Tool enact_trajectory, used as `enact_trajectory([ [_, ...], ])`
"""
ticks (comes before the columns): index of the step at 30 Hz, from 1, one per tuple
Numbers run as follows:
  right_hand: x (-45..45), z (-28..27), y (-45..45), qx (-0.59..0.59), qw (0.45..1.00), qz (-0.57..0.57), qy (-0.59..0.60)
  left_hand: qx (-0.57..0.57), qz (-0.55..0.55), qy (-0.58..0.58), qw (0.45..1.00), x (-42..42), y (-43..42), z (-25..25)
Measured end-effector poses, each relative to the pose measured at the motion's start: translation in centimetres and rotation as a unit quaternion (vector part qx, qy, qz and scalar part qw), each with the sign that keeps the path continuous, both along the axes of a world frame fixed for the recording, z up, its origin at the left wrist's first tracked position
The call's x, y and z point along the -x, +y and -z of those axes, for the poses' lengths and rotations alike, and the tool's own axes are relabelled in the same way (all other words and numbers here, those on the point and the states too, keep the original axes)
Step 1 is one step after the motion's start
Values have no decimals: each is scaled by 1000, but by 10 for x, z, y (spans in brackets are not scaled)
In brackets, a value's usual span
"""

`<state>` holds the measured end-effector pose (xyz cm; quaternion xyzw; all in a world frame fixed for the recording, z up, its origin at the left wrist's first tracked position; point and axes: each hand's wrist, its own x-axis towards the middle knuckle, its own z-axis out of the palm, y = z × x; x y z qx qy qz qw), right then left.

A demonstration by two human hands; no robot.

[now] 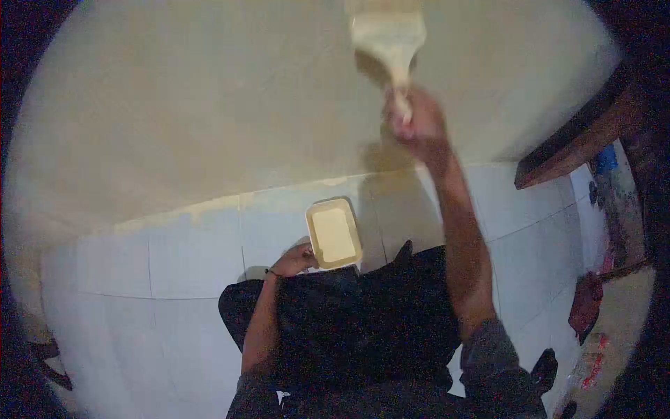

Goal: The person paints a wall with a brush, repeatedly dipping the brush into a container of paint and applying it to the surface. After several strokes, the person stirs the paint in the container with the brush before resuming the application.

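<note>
A wide paintbrush [391, 35] is up against the beige wall [209, 105] at the top of the view, somewhat blurred. Its handle is gripped by my right hand [417, 122], whose fingers are wrapped round it. Low in front of my lap, a rectangular tub [333, 234] of cream-coloured paint rests near the tiled floor. My left hand [296, 260] is at the tub's lower left side, with its fingers curled against the edge.
White floor tiles [188, 258] meet the wall, with cream smears along the joint. A dark wooden piece [572, 140] juts in at the right. Beyond it lie a blue object [606, 159] and a dark red cloth-like item [586, 304]. My crossed legs are below the tub.
</note>
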<state>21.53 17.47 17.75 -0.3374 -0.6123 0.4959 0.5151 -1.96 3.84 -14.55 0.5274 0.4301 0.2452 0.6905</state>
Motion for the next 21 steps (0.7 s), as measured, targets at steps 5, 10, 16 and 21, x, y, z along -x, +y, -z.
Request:
enact_trajectory([
  [5, 4, 127, -32, 276, 956, -24, 93, 10, -10, -19, 1000, -2, -2, -25],
  [10, 2, 202, -57, 361, 927, -35, 93, 25, 9, 112, 993, -7, -3, -60],
  [16, 4, 210, -59, 366, 921, -76, 107, 28, 9, 115, 993, -8, -1, -70],
  [21, 2, 219, -57, 494, 850, -53, 175, 45, 17, 104, 993, -10, 0, -82],
])
